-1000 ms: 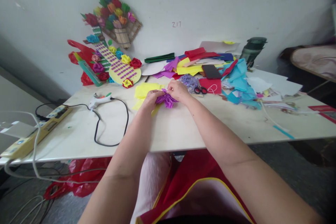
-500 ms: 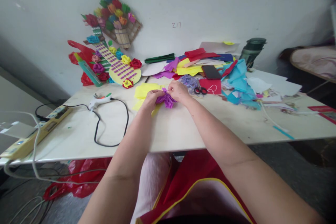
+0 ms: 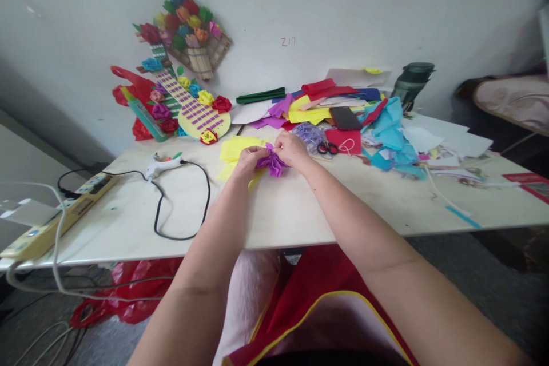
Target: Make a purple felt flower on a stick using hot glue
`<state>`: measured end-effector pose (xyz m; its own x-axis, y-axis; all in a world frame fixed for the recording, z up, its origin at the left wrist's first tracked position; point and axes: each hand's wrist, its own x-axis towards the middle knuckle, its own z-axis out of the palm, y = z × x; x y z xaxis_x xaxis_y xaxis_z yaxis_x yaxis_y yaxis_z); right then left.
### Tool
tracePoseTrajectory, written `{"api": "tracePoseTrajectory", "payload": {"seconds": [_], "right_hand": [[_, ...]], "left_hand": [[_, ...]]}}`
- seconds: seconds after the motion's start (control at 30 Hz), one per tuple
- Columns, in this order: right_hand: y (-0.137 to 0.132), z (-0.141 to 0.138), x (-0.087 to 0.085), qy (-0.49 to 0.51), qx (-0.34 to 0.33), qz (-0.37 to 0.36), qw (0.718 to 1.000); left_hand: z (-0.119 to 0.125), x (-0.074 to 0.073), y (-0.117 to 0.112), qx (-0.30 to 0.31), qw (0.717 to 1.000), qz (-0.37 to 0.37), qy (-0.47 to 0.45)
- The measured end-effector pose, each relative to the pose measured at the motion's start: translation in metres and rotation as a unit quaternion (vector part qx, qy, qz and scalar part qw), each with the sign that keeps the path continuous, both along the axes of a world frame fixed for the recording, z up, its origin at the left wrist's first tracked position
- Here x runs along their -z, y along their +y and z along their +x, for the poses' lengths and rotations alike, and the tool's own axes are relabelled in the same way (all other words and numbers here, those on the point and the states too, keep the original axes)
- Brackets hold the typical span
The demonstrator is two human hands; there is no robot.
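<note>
A purple crepe paper flower (image 3: 274, 166), gathered and ruffled, is held between my two hands above the table. My left hand (image 3: 251, 160) pinches its left side, fingers closed. On the other side, my right hand (image 3: 290, 148) has its thumb and fingers pressed together at the flower's upper right; whether a thread lies in that pinch is too small to tell. Yellow crepe paper (image 3: 238, 150) lies flat beneath and behind my left hand. A tangle of pale purple string (image 3: 309, 134) and black-and-red scissors (image 3: 327, 148) rest just beyond my right hand.
A glue gun (image 3: 163, 167) with a looped black cord lies left, near a power strip (image 3: 86, 206). Behind stand a flower-decorated paper guitar (image 3: 206, 120) and a glue bottle (image 3: 146, 117). Coloured paper, a phone (image 3: 345, 118), blue crepe paper (image 3: 388, 126) and a dark bottle (image 3: 412, 86) fill the back right.
Both hands stay in nearly the same place, still pinching the purple flower. Its petals have shifted slightly between the fingers. Nothing else has visibly moved.
</note>
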<state>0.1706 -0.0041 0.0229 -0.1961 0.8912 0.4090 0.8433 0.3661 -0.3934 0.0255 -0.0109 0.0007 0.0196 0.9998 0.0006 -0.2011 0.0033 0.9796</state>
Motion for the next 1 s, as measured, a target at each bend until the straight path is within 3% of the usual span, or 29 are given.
{"api": "tracePoseTrajectory", "payload": {"seconds": [1.0], "right_hand": [[0.0001, -0.0003, -0.006, 0.057, 0.034, -0.056, 0.996]], "left_hand": [[0.0093, -0.0027, -0.0039, -0.044, 0.999, 0.016, 0.017]]}}
